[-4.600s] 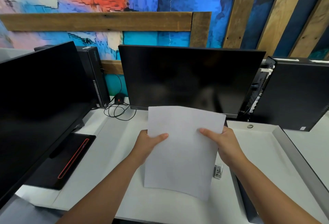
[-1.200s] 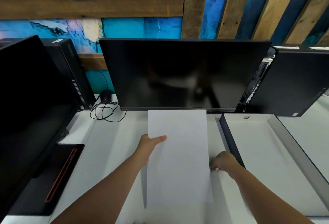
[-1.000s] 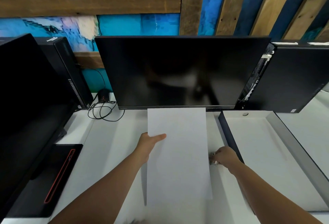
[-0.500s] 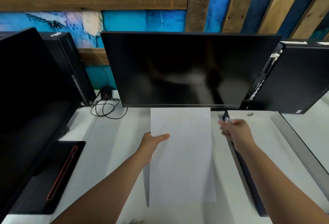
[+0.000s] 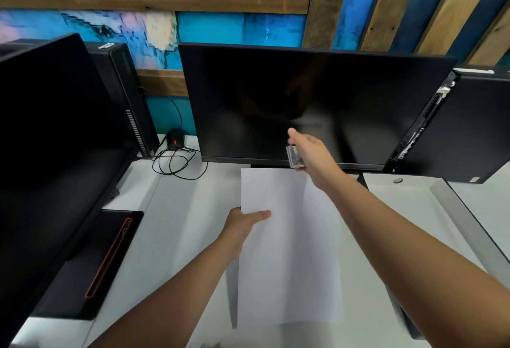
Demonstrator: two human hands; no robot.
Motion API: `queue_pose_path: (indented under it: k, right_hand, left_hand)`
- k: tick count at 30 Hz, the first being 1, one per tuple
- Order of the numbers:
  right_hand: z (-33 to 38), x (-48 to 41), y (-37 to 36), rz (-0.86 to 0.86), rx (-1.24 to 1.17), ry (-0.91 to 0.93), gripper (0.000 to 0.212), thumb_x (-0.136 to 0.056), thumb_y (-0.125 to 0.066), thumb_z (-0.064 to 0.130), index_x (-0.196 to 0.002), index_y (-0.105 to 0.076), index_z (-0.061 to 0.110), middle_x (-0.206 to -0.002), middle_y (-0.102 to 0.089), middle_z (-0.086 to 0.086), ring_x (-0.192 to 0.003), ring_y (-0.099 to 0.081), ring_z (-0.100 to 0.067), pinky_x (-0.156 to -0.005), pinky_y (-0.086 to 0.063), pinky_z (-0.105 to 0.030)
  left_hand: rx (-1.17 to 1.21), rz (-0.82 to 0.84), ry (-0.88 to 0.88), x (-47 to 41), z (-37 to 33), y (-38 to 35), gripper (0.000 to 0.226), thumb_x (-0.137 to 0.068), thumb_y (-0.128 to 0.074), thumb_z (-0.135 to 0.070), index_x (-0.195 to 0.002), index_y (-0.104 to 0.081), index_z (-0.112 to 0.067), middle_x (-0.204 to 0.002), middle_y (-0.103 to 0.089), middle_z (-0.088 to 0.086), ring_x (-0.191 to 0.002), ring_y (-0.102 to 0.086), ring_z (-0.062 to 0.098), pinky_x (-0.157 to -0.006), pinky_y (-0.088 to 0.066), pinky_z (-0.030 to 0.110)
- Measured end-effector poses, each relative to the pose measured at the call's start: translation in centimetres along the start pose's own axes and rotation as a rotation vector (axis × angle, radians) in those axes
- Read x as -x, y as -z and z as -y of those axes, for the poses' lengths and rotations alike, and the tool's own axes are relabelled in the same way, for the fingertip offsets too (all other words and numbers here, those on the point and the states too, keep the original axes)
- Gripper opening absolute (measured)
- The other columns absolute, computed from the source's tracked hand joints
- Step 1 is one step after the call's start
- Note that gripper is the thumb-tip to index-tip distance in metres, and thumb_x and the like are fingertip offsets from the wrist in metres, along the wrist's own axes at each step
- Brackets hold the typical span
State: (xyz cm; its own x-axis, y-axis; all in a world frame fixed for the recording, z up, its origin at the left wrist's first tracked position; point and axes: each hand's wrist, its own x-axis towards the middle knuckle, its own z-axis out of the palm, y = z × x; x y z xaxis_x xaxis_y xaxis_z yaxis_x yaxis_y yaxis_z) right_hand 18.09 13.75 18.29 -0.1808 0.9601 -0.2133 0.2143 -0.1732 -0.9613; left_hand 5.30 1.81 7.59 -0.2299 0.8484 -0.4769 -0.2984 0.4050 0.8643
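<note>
The white desk [image 5: 171, 209] carried a dark monitor [image 5: 303, 104] at its middle and a second monitor [image 5: 55, 126] at the left on a flat black base [image 5: 91, 264]. A black tower [image 5: 129, 93] stood behind, beside a coiled cable [image 5: 176, 162]. At the right stood another tower [image 5: 474, 126] and a shallow grey-rimmed tray [image 5: 452, 209].

Nothing here reads clearly. The monitor [image 5: 303, 104] has a small mark [image 5: 209, 159] at the lower left of its bezel, probably a brand logo, too blurred to make out. Left of the monitor, a white sticker [image 5: 106, 45] lies on top of a black tower [image 5: 129, 93], its print illegible. Right of the monitor, a second tower [image 5: 474, 126] carries a tiny label [image 5: 474, 179] at its lower corner, also unreadable. Below the monitor, the sheet of paper [image 5: 289, 251] shows a plain white face.
</note>
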Motion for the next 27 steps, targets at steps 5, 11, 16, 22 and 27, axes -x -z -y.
queue_pose_path:
  k: [5, 11, 16, 22, 27]
  right_hand:
    - [0.7, -0.3, -3.1, 0.017, 0.131, 0.034, 0.046, -0.094, -0.045, 0.051, -0.103, -0.067, 0.012, -0.092, -0.060, -0.003, -0.083, -0.055, -0.016, -0.061, -0.040, -0.021]
    - [0.9, -0.4, -4.7, 0.060, 0.136, 0.077, 0.027, -0.096, -0.049, 0.042, -0.104, -0.055, 0.017, -0.101, -0.062, -0.006, -0.088, -0.069, -0.021, -0.081, -0.052, -0.028]
    - [0.8, -0.1, -6.0, 0.031, 0.230, 0.098, 0.046, -0.098, -0.040, 0.043, -0.101, -0.062, 0.003, -0.102, -0.065, -0.017, -0.094, -0.064, -0.027, -0.090, -0.051, -0.042]
    - [0.1, 0.3, -6.4, -0.013, 0.408, 0.178, 0.047, -0.100, -0.031, 0.044, -0.063, -0.037, 0.017, -0.066, -0.042, 0.001, -0.062, -0.042, -0.013, -0.063, -0.035, -0.029]
    - [-0.2, 0.6, -6.0, -0.010, 0.430, 0.215, 0.045, -0.101, -0.030, 0.043, -0.067, -0.042, 0.016, -0.069, -0.046, 0.001, -0.067, -0.045, -0.014, -0.061, -0.035, -0.028]
  left_hand:
    - [-0.022, -0.003, 0.003, 0.4, -0.3, 0.4, 0.022, -0.076, -0.077, -0.013, -0.097, -0.072, -0.011, -0.093, -0.075, 0.004, -0.083, -0.071, 0.020, -0.071, -0.056, 0.028]
    - [-0.031, -0.013, 0.002, 0.8, 0.1, 0.7, 0.023, -0.075, -0.078, -0.014, -0.097, -0.072, -0.011, -0.093, -0.076, 0.005, -0.085, -0.072, 0.021, -0.073, -0.056, 0.028]
    - [-0.038, 0.007, -0.004, 1.2, 0.0, 0.2, 0.021, -0.075, -0.077, -0.013, -0.096, -0.073, -0.012, -0.092, -0.076, 0.005, -0.083, -0.073, 0.020, -0.069, -0.057, 0.026]
    - [-0.053, 0.007, 0.002, 1.3, 0.0, -0.5, 0.019, -0.075, -0.077, -0.013, -0.093, -0.073, -0.014, -0.092, -0.076, 0.007, -0.085, -0.072, 0.025, -0.080, -0.058, 0.036]
    - [-0.043, 0.008, 0.006, 1.6, 0.3, -0.5, 0.020, -0.075, -0.077, -0.013, -0.095, -0.073, -0.013, -0.093, -0.076, 0.006, -0.085, -0.072, 0.024, -0.078, -0.058, 0.034]
